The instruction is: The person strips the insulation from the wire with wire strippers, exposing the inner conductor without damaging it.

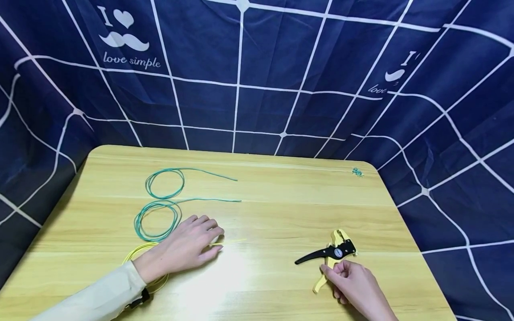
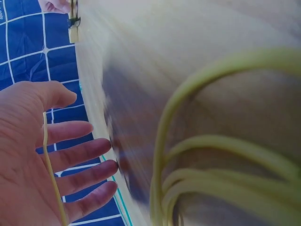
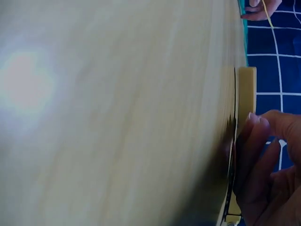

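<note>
On the left of the table, my left hand (image 1: pixel 190 245) lies palm down over a yellow wire (image 1: pixel 234 241), whose end sticks out past the thumb and forefinger. The left wrist view shows its fingers loosely extended, with the wire running across the palm. The coiled part of the yellow wire (image 2: pixel 162 122) loops under that forearm, partly hidden by it. At the right, my right hand (image 1: pixel 357 283) pinches the yellow handle of a wire stripper (image 1: pixel 338 253) between thumb and fingers. The tool has a black lever pointing left and lies at table level.
Two coils of green wire, a far one (image 1: pixel 164 183) and a nearer one (image 1: pixel 156 220), lie beyond my left hand with their ends pointing right. Small green bits (image 1: pixel 357 172) sit near the table's far right corner. A dark blue checked cloth (image 1: pixel 265 107) surrounds the table (image 1: pixel 281 196).
</note>
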The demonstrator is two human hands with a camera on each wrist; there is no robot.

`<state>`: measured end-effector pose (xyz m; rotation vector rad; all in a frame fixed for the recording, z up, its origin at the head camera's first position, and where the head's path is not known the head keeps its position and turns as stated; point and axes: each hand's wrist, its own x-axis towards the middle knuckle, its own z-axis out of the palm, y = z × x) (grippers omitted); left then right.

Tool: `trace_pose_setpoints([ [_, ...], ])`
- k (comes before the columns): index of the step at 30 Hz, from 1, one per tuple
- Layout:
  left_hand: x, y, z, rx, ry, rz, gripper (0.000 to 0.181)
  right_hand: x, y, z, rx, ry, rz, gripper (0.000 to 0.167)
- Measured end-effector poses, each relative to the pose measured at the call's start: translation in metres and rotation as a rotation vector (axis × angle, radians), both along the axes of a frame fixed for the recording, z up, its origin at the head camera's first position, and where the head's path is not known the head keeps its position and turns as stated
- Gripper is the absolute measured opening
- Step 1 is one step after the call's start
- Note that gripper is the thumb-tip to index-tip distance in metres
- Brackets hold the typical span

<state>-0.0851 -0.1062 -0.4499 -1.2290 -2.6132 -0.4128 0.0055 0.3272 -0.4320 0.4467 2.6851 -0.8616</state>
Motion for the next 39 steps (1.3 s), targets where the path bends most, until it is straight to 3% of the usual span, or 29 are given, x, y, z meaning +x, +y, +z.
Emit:
trace_pose_setpoints([
  [15, 0.002, 0.003, 0.003, -0.033, 0.004, -0.015, 0.02, -0.006, 0.008, -0.01, -0.259, -0.042, -0.136, 0.024],
  [22, 0.002, 0.002, 0.004, -0.038, 0.009, -0.021, 0.02, -0.008, 0.011, -0.013, -0.495, -0.049, -0.129, 0.016],
  [31, 0.002, 0.0, 0.005, -0.029, 0.012, -0.031, 0.017, -0.013, 0.009, -0.012, -0.746, -0.069, -0.066, 0.018],
  [39, 0.0, 0.007, 0.006, -0.02, -0.035, -0.033, 0.016, -0.011, 0.01, -0.012, -0.874, -0.078, 0.083, 0.013],
])
